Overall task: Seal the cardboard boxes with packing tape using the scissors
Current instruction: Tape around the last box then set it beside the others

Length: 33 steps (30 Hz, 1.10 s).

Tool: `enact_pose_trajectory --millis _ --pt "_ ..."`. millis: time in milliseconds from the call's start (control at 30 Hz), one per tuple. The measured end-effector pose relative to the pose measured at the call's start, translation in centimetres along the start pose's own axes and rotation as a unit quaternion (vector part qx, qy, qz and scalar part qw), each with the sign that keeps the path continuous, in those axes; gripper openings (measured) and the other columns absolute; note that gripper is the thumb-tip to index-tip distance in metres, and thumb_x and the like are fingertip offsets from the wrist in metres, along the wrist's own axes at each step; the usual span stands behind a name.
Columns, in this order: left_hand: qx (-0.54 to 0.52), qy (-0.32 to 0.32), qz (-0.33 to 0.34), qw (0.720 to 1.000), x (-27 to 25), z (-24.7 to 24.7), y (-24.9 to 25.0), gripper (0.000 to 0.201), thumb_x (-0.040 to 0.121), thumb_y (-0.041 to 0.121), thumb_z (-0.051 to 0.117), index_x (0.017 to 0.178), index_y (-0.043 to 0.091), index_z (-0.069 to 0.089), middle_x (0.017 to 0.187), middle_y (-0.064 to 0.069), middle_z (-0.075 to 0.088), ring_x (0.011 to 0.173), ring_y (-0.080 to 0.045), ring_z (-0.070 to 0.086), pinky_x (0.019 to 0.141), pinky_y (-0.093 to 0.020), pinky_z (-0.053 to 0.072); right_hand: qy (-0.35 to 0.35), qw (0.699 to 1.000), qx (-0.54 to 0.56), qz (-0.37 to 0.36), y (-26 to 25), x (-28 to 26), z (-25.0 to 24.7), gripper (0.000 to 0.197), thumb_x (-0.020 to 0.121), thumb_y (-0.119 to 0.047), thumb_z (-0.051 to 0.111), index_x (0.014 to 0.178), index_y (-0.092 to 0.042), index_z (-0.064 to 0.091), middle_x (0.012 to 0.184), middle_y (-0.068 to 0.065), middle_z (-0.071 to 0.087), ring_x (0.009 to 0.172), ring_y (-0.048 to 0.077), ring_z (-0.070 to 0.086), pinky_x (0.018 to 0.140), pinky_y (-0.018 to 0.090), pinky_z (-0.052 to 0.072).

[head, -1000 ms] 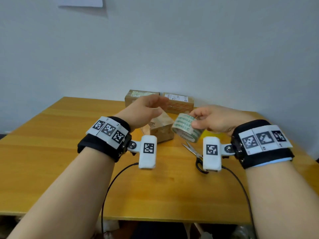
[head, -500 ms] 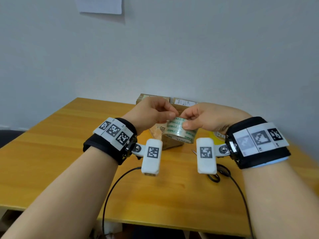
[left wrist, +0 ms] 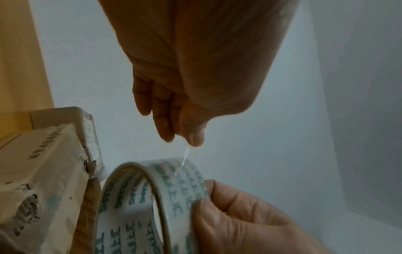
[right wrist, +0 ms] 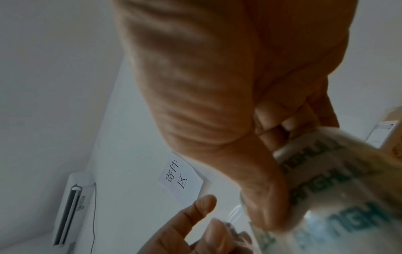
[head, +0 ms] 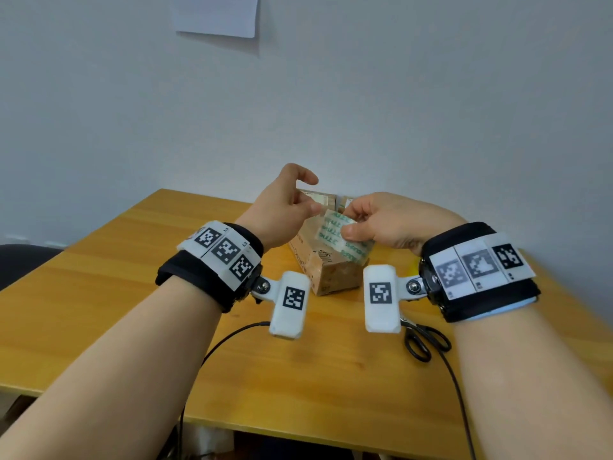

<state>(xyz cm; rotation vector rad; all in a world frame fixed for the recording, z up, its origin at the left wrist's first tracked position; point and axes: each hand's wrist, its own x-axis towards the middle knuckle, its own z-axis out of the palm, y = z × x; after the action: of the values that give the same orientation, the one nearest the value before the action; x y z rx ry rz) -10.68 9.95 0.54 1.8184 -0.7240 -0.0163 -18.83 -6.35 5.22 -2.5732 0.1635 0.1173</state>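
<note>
Tape roll is held up in the air by the right hand, just above the nearest cardboard box on the surface; the thumb presses its printed outer face and the fingers curl around the ring. The left hand sits just beside it, and the left wrist view shows thumb and fingertips pressed together on what looks like a thin clear strand of tape lifting off the roll. The step in hand seems to be freeing the tape end. To do it well, the pinch should take the full width of the end, not a sliver, or the tape may split lengthwise. The right hand's grip should stay firm while the left pulls steadily away along the roll's tangent. Scissors lie on the surface under the right wrist, within easy reach for the cut.
</note>
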Motion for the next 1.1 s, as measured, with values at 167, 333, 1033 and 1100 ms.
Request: enact_pose_trajectory --millis 167,333,1033,1100 --pt "0.046 -0.009 0.015 0.999 -0.4 0.6 -0.1 0.025 0.099 0.011 0.052 0.118 0.023 0.042 0.086 -0.001 0.069 0.067 -0.01 0.059 0.052 -0.02 0.044 0.021 0.999 -0.027 0.039 -0.4 0.2 0.0 0.029 0.092 -0.021 0.071 0.115 -0.024 0.053 0.112 0.001 0.065 0.1 0.021 0.066 0.093 0.043 0.056" --pt "0.127 -0.046 0.056 0.989 -0.7 0.7 0.3 0.03 0.096 0.004 0.047 0.119 0.023 0.038 0.089 -0.004 0.062 0.082 -0.013 0.066 0.061 -0.024 0.05 -0.004 0.999 -0.043 0.031 -0.5 0.0 0.3 0.037 0.092 -0.016 0.07 0.122 -0.03 0.052 0.12 0.0 0.059 0.101 0.023 0.064 0.09 0.043 0.058" --pt "0.289 -0.129 -0.147 0.937 4.1 7.7 -9.4 0.131 0.063 0.054 0.085 0.157 0.025 -0.001 0.165 0.0 -0.007 0.152 -0.022 -0.005 0.121 -0.055 0.011 0.039 0.989 -0.068 0.127 4.1 2.0 0.8 0.013 0.09 -0.023 0.071 0.097 -0.015 0.078 0.1 0.005 0.072 0.092 0.023 0.068 0.089 0.041 0.058" --pt "0.281 -0.141 -0.145 0.938 4.4 7.8 -10.0 0.129 0.065 0.045 0.087 0.157 0.024 -0.001 0.165 0.0 0.009 0.151 -0.021 0.01 0.12 -0.052 0.02 0.029 0.99 -0.06 0.128 4.4 2.3 0.7 0.011 0.089 -0.022 0.072 0.094 -0.014 0.078 0.098 0.007 0.073 0.091 0.024 0.07 0.089 0.043 0.058"
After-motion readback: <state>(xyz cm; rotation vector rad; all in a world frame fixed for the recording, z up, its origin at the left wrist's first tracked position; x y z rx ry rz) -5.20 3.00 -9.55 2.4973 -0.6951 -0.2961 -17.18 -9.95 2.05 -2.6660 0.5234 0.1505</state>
